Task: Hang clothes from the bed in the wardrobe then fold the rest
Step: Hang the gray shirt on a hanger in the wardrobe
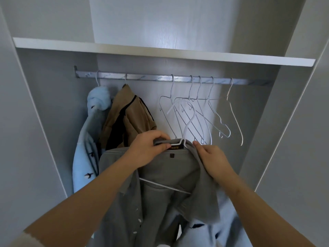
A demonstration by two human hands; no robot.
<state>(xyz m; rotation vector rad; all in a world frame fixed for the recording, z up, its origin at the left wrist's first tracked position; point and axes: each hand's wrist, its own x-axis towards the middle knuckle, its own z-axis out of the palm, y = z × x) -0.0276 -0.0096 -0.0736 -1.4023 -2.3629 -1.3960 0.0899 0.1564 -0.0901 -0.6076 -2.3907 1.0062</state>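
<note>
Left edge: grey wardrobe side panel, close to the hung clothes. On the ribbed metal rail, far left, a fluffy light-blue coat with small bird motifs. Just beside it, touching, a tan jacket with black trim.

My left hand is in front of the jacket's lower part. Its fingers are curled tight over the collar and the hanger's shoulder together. The grey shirt, buttoned, thin woven cloth, sits on a white hanger of thin coated wire, held below the rail with the hook free and not yet on it.

Handling call: the shirt is light and floppy and likely to slide off the slick wire if tilted. Best hold is at the hanger neck under the hook, not the cloth.

My right hand pinches the collar's right side, thumb on top, fingers under the fabric.

Pale blue cloth shows under the shirt; can't tell what it is.

Further right, five empty wire hangers hang bunched on the rail. The open gap lies between the jacket and the first empty hanger, so I'd aim the hook there. White shelf sits just above the rail, so little headroom for lifting the hook over. Right side panel is well apart.
</note>
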